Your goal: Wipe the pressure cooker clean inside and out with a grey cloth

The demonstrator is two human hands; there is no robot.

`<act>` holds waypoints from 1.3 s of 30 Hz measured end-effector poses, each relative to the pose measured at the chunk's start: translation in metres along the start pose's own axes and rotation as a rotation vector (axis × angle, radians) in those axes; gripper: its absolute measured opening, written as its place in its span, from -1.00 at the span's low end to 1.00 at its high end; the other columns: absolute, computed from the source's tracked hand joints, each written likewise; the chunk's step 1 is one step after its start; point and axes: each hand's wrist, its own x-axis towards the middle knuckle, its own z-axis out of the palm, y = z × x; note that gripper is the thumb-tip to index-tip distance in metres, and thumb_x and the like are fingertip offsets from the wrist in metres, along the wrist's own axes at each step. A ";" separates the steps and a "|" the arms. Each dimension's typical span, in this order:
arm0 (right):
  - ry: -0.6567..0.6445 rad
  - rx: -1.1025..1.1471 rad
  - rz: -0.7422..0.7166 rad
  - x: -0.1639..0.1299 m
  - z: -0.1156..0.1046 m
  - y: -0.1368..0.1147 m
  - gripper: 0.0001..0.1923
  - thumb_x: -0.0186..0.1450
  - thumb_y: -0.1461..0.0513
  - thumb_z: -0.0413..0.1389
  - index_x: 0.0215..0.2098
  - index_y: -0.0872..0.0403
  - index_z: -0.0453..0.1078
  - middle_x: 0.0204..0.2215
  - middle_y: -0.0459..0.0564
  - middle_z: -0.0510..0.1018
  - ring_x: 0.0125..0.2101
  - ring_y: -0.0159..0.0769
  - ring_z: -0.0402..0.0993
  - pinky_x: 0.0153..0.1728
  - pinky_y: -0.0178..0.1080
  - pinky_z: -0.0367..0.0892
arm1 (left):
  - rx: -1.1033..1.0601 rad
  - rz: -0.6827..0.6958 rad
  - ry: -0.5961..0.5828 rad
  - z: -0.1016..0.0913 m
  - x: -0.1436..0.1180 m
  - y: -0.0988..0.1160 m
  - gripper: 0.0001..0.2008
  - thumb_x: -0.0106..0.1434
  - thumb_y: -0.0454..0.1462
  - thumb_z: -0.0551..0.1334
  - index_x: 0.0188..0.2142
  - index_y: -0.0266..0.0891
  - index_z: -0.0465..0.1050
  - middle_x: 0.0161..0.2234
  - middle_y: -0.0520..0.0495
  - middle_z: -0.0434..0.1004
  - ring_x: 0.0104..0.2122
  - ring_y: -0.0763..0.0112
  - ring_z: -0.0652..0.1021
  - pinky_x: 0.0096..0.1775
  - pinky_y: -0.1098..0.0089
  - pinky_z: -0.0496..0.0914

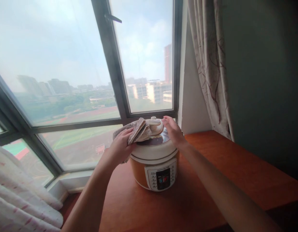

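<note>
Wiping seems under way, unfinished: the left hand [121, 146] pinches a cloth [139, 129] against the cooker's [138, 170] lid [156, 140], the right hand's [174, 132] fingers loosely spread alongside.

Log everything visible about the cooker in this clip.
The cooker is rounded, with an orange-brown body, pale trim and a pale lid with a dark, shiny section on top; it looks like plastic and metal. The lid appears closed. A pale control panel with a dark central display faces the wearer. It stands upright on the reddish-brown table, near the window. The left hand holds a cloth against its top; the right hand rests at the lid's right side.
</note>
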 end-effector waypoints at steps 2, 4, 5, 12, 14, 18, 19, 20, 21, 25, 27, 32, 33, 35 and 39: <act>0.014 0.098 0.034 0.000 -0.002 -0.001 -0.47 0.35 -0.14 -0.03 0.11 -0.03 0.35 0.09 0.04 0.55 0.07 -0.09 0.47 0.06 -0.06 0.38 | 0.097 -0.017 -0.002 -0.001 -0.009 0.018 -0.53 0.18 -0.30 0.16 0.09 -0.15 0.53 0.21 -0.14 0.44 0.19 0.00 0.42 0.21 0.02 0.33; 0.029 0.186 0.054 -0.001 -0.005 -0.003 -0.49 0.34 -0.12 -0.03 0.08 -0.02 0.36 0.08 0.05 0.55 0.04 -0.08 0.50 -0.01 -0.09 0.44 | 0.167 -0.024 0.000 -0.001 -0.015 0.035 -0.50 0.16 -0.33 0.16 0.11 -0.12 0.51 0.20 -0.13 0.45 0.20 -0.02 0.41 0.19 0.00 0.36; 0.038 0.218 0.058 -0.002 -0.006 -0.003 -0.50 0.34 -0.11 -0.02 0.07 -0.01 0.37 0.07 0.06 0.56 0.03 -0.08 0.51 -0.04 -0.10 0.46 | 0.194 -0.022 0.003 -0.001 -0.017 0.043 -0.48 0.15 -0.35 0.15 0.12 -0.11 0.50 0.20 -0.12 0.45 0.20 -0.02 0.41 0.18 0.00 0.37; 0.051 0.348 0.039 -0.006 -0.015 -0.002 -0.54 0.34 -0.09 0.01 0.01 0.01 0.41 0.05 0.10 0.57 0.01 -0.07 0.52 -0.07 -0.11 0.46 | 0.256 0.033 -0.059 0.004 -0.029 0.074 -0.34 0.06 -0.40 0.22 0.19 -0.01 0.42 0.26 -0.06 0.38 0.27 -0.13 0.32 0.21 -0.13 0.31; 0.050 0.355 -0.005 -0.007 -0.019 -0.008 -0.53 0.35 -0.09 0.00 0.01 0.02 0.40 0.05 0.11 0.57 0.06 -0.07 0.48 0.01 -0.08 0.42 | 0.244 0.078 -0.105 0.009 -0.025 0.082 -0.31 0.06 -0.39 0.24 0.21 0.00 0.38 0.29 -0.05 0.33 0.30 -0.14 0.27 0.23 -0.17 0.25; 0.117 0.233 -0.197 -0.016 -0.032 -0.033 -0.56 0.39 -0.07 -0.03 0.02 0.02 0.41 0.05 0.09 0.57 0.11 -0.08 0.45 0.15 -0.02 0.29 | 0.260 0.167 -0.169 0.023 -0.002 0.101 -0.31 0.04 -0.33 0.29 0.21 -0.05 0.36 0.29 -0.11 0.33 0.26 -0.17 0.31 0.22 -0.18 0.20; 0.151 0.173 -0.269 -0.021 -0.035 -0.042 -0.57 0.40 -0.05 -0.04 0.04 0.01 0.41 0.05 0.07 0.56 0.11 -0.09 0.44 0.17 -0.02 0.26 | 0.270 0.186 -0.170 0.028 0.005 0.106 -0.35 0.05 -0.31 0.30 0.19 -0.07 0.38 0.26 -0.13 0.37 0.23 -0.16 0.34 0.21 -0.17 0.21; 0.175 0.106 -0.344 -0.026 -0.038 -0.051 -0.59 0.41 -0.03 -0.03 0.05 -0.01 0.41 0.05 0.06 0.56 0.11 -0.09 0.43 0.19 -0.02 0.25 | 0.276 0.209 -0.168 0.033 0.014 0.111 -0.40 0.06 -0.29 0.30 0.15 -0.09 0.41 0.22 -0.15 0.41 0.19 -0.15 0.37 0.20 -0.15 0.23; 0.180 0.036 -0.412 -0.032 -0.039 -0.059 -0.61 0.42 -0.01 -0.03 0.05 -0.02 0.42 0.05 0.04 0.56 0.11 -0.09 0.43 0.19 -0.02 0.24 | 0.279 0.232 -0.164 0.039 0.022 0.115 -0.47 0.09 -0.27 0.29 0.11 -0.11 0.44 0.17 -0.17 0.46 0.16 -0.12 0.40 0.18 -0.12 0.25; 0.084 -0.167 -0.521 -0.047 -0.036 -0.075 -0.66 0.41 0.05 -0.02 0.04 -0.05 0.45 0.05 0.02 0.55 0.11 -0.08 0.43 0.17 -0.03 0.28 | 0.236 0.289 -0.135 0.061 0.051 0.124 -0.61 0.26 -0.24 0.16 0.06 -0.24 0.48 0.04 -0.27 0.54 0.07 -0.04 0.47 0.11 -0.02 0.32; 0.045 -0.173 -0.458 -0.048 -0.031 -0.068 -0.64 0.41 0.04 -0.03 0.05 -0.04 0.44 0.04 0.03 0.56 0.09 -0.08 0.45 0.15 -0.03 0.30 | 0.202 0.322 -0.139 0.067 0.058 0.122 -0.60 0.28 -0.25 0.14 0.09 -0.25 0.46 0.04 -0.30 0.55 0.07 -0.03 0.48 0.10 0.02 0.32; -0.069 -0.138 -0.285 -0.048 -0.022 -0.034 -0.58 0.42 0.00 -0.05 0.11 -0.03 0.40 0.08 0.05 0.55 0.11 -0.08 0.45 0.17 0.01 0.29 | 0.222 0.347 -0.127 0.064 0.047 0.110 -0.43 0.12 -0.12 0.31 0.11 -0.25 0.44 0.07 -0.31 0.52 0.15 -0.08 0.41 0.24 0.01 0.21; -0.080 -0.142 -0.283 -0.049 -0.022 -0.030 -0.57 0.41 -0.01 -0.04 0.12 -0.03 0.40 0.10 0.06 0.54 0.13 -0.08 0.43 0.18 0.02 0.27 | 0.235 0.326 -0.124 0.061 0.042 0.109 -0.40 0.08 -0.12 0.34 0.12 -0.25 0.44 0.09 -0.31 0.51 0.16 -0.08 0.41 0.24 0.01 0.21; -0.093 -0.138 -0.292 -0.052 -0.021 -0.025 -0.57 0.41 -0.01 -0.03 0.13 -0.02 0.39 0.13 0.07 0.51 0.15 -0.08 0.41 0.20 0.02 0.26 | 0.262 0.291 -0.127 0.056 0.032 0.108 -0.37 0.05 -0.13 0.36 0.13 -0.25 0.43 0.12 -0.31 0.47 0.17 -0.08 0.39 0.24 0.02 0.23; -0.098 -0.083 -0.288 -0.053 -0.026 -0.027 -0.58 0.43 -0.02 -0.05 0.13 -0.04 0.38 0.12 0.02 0.52 0.15 -0.11 0.41 0.20 -0.02 0.26 | 0.273 0.287 -0.126 0.044 0.018 0.106 -0.35 0.07 -0.20 0.34 0.19 -0.19 0.36 0.22 -0.27 0.38 0.23 -0.05 0.34 0.23 0.02 0.25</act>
